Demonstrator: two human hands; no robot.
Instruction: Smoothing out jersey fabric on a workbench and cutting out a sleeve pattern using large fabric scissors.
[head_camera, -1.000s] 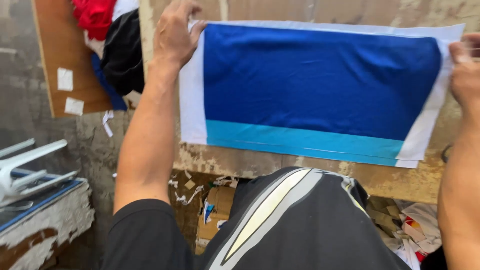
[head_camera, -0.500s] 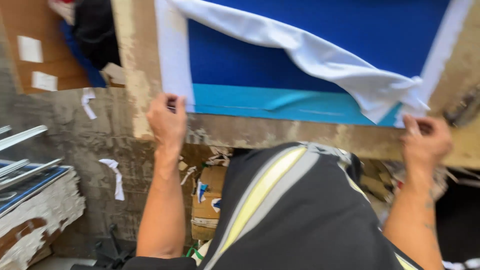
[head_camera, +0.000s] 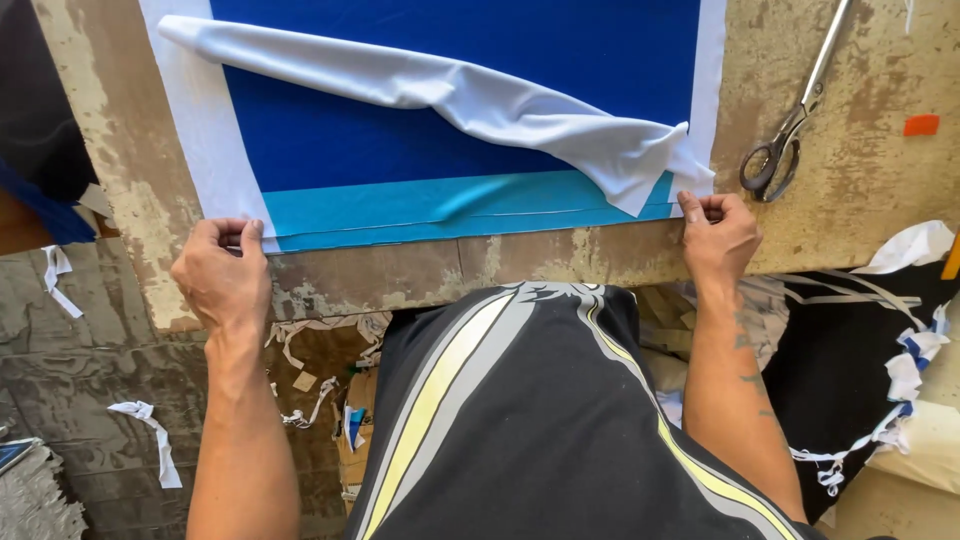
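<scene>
**Two hands pinching the near corners of layered fabric on a worn counter**

Seen from above, a person stood at a scuffed, paint-worn counter (head_camera: 860, 200) with both arms stretched forward. The left hand (head_camera: 218, 275) was curled closed, its fingers and thumb pinching the near left corner of a white fabric sheet (head_camera: 205, 140) right at the counter's edge. The right hand (head_camera: 718, 232) was likewise closed, fingertips pinching the near right corner of the same sheet.

Between the two hands, and reaching away from them, lay a dark blue fabric panel (head_camera: 450, 60) on top of the white sheet, so the white showed as a border down both sides. Along the edge nearest the hands ran a lighter turquoise band (head_camera: 440, 208). Beyond the hands, a loose white cloth strip (head_camera: 450, 95) lay rumpled across the blue, slanting from the far left down to a bunched end just above the right hand.

To the right of the right hand, a little farther away, a pair of metal scissors (head_camera: 790, 125) rested on the counter. A small orange tag (head_camera: 921, 125) lay farther right.

Below the arms was the person's black shirt with yellow and grey stripes (head_camera: 520, 420). White fabric scraps (head_camera: 150, 435) lay on the floor under the left arm.
</scene>
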